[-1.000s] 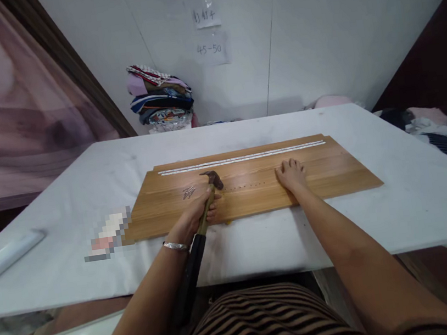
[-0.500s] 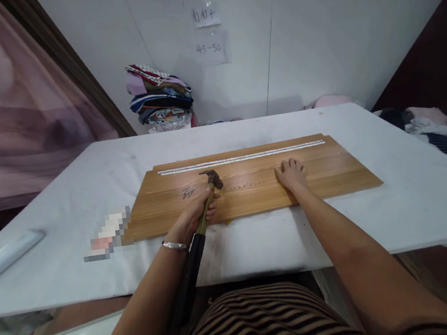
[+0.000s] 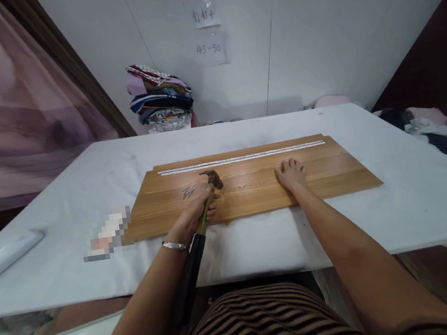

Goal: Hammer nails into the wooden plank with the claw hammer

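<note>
My left hand (image 3: 198,211) is closed round the wooden part of a claw hammer (image 3: 195,249), close below its dark metal head. The black grip points back toward my body. Beneath the hammer lies a wooden board (image 3: 248,200) with a row of small dark marks or nail heads (image 3: 246,186) along its middle. A small pile of loose nails (image 3: 189,192) rests on the board left of the hammer head. To the right, my right hand (image 3: 292,174) is spread on the board with fingers apart, holding nothing.
White measuring strips (image 3: 243,158) run along the board's far part. A white cloth covers the table (image 3: 65,195). At the left lie a white cylindrical object (image 3: 9,256) and a blurred-out item (image 3: 108,233). Folded clothes (image 3: 161,96) are stacked by the wall.
</note>
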A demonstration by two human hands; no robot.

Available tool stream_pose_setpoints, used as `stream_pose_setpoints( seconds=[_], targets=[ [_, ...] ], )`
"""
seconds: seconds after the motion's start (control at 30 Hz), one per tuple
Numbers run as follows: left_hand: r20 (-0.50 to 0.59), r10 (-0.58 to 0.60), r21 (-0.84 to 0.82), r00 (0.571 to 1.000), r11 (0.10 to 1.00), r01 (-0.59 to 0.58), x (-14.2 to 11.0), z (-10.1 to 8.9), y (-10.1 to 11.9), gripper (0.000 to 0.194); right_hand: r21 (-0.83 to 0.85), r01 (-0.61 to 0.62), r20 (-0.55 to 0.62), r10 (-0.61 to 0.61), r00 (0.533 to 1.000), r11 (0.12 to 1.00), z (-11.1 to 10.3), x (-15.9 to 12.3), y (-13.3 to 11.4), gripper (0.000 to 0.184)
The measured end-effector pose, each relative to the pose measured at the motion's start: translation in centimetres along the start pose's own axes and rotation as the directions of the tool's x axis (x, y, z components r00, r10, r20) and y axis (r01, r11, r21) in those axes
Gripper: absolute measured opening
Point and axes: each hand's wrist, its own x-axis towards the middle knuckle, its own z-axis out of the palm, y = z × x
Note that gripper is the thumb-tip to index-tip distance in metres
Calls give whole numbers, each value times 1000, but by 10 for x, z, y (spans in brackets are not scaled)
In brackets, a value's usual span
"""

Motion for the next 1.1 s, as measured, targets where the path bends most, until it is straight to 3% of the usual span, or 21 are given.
stream_pose_setpoints(
  seconds=[0.2,0.4,0.6,1.1],
  targets=[
    [-61,-17,21,998,1000,19,6,1,-2,34,-4,0,4,0,1000,1000,1,1,0,62],
    [-30,-19,6,999,1000,19,1,3,0,34,-11,-2,-3,1,1000,1000,0,0,0,60],
    [-80,-21,5,997,1000,21,1,6,-2,35,-6,0,2,0,1000,1000,-2,-1,-1,60],
    [-34,-23,12,999,1000,24,8,0,-1,35,-5,-7,1,7,1000,1000,0,0,-1,61]
  ],
)
